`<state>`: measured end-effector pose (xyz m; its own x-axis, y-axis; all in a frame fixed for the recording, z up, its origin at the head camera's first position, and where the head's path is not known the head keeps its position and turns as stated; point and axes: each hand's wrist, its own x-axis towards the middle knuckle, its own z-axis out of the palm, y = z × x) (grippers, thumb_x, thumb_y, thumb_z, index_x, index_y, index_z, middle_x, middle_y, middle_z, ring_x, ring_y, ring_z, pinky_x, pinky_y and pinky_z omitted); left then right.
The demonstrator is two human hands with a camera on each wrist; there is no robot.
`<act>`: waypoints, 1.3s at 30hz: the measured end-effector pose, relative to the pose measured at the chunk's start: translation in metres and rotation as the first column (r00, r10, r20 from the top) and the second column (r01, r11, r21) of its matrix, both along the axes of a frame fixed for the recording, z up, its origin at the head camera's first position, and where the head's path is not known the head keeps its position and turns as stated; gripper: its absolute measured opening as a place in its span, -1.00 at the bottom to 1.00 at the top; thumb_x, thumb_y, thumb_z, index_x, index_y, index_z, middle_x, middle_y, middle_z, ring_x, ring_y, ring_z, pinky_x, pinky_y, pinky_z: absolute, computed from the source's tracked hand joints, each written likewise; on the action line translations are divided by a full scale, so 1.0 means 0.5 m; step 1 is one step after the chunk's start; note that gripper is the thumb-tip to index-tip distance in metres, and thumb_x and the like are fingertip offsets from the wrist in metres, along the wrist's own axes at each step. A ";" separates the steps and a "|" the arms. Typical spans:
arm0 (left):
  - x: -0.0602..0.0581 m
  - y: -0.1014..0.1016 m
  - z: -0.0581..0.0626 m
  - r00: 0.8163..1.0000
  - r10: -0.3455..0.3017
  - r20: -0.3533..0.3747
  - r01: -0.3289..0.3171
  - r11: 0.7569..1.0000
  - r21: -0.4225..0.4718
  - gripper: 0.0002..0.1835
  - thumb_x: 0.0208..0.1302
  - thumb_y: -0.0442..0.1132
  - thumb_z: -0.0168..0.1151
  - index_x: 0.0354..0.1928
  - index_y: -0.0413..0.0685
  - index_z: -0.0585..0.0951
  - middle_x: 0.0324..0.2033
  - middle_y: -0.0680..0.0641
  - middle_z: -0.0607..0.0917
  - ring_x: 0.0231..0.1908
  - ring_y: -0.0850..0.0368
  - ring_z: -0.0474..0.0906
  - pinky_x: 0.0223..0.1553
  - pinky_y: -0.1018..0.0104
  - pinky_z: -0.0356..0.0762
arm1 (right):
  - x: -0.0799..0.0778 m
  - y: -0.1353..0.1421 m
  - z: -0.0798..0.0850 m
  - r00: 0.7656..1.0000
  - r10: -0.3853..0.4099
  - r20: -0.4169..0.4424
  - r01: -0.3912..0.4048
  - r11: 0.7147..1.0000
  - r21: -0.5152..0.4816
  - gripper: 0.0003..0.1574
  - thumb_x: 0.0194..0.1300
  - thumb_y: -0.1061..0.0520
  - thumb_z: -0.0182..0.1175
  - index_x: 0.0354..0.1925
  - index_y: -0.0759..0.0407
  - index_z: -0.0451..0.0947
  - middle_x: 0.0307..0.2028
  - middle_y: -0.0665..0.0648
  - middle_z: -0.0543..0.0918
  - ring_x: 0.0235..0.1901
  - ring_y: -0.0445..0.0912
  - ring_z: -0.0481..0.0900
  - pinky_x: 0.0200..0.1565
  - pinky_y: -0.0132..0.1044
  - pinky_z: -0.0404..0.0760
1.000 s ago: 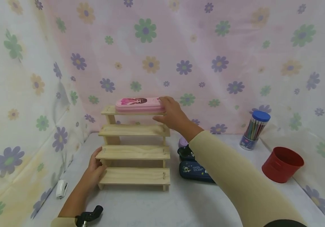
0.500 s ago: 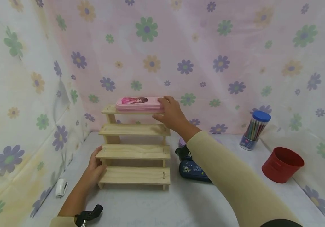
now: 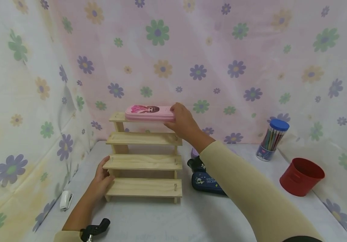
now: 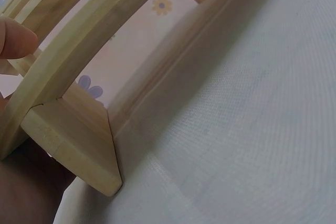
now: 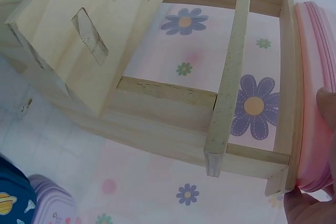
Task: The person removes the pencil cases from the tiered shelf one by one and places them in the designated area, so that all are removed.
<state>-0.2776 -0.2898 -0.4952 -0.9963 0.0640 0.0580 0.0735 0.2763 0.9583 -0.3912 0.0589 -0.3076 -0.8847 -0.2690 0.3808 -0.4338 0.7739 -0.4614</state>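
A four-step wooden display shelf (image 3: 143, 162) stands on the cloth-covered table. On its top board lies a pink pencil case (image 3: 152, 113) with a cartoon girl on the lid. My right hand (image 3: 185, 122) holds the case at its right end, thumb low in front and fingers over the lid. In the right wrist view, the pink case (image 5: 313, 98) lies along the board's edge beside my fingers. My left hand (image 3: 99, 183) grips the shelf's left side near the two lower steps. The left wrist view shows its thumb (image 4: 18, 39) by a wooden board (image 4: 79, 51).
Right of the shelf lie a navy pencil case (image 3: 208, 183), a dark one behind it, and a lilac one (image 5: 52, 203), partly covered by my right sleeve. A blue-lidded pencil tub (image 3: 271, 139) and red bucket (image 3: 301, 177) stand farther right. A white stapler (image 3: 66, 200) lies left.
The pink pencil case has shifted slightly right and toward me on the top board, with my right hand on its end. My left hand keeps its place on the shelf.
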 end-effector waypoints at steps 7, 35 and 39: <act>-0.002 -0.001 0.000 1.000 -0.013 0.005 0.013 0.999 0.032 -0.08 0.50 -0.47 -0.10 0.68 0.24 -0.27 0.62 -0.43 -0.06 0.61 -0.43 -0.10 0.51 -0.36 -0.05 | 0.000 0.010 -0.008 1.000 0.014 0.002 -0.014 1.000 -0.008 -0.22 0.37 -0.07 0.42 0.34 0.22 0.33 0.37 0.25 0.41 0.23 0.10 0.44 0.34 -0.01 0.46; 0.000 0.005 -0.003 1.000 -0.005 -0.004 0.005 0.999 0.034 -0.06 0.48 -0.48 -0.08 0.68 0.26 -0.27 0.63 -0.38 -0.03 0.61 -0.41 -0.08 0.51 -0.32 -0.05 | 0.073 0.058 -0.057 0.998 0.014 -0.056 -0.020 0.994 -0.109 0.01 0.24 0.04 0.54 0.53 0.12 0.29 0.45 0.21 0.34 0.43 0.11 0.34 0.47 0.03 0.36; 0.004 0.000 -0.004 1.000 0.003 0.001 -0.003 1.000 0.009 -0.07 0.50 -0.44 -0.05 0.68 0.28 -0.26 0.61 -0.40 0.01 0.59 -0.38 -0.01 0.46 -0.07 0.14 | 0.089 0.067 -0.074 0.999 0.017 -0.050 -0.023 0.992 -0.124 0.01 0.23 0.03 0.54 0.51 0.13 0.29 0.45 0.21 0.32 0.42 0.12 0.33 0.45 0.06 0.39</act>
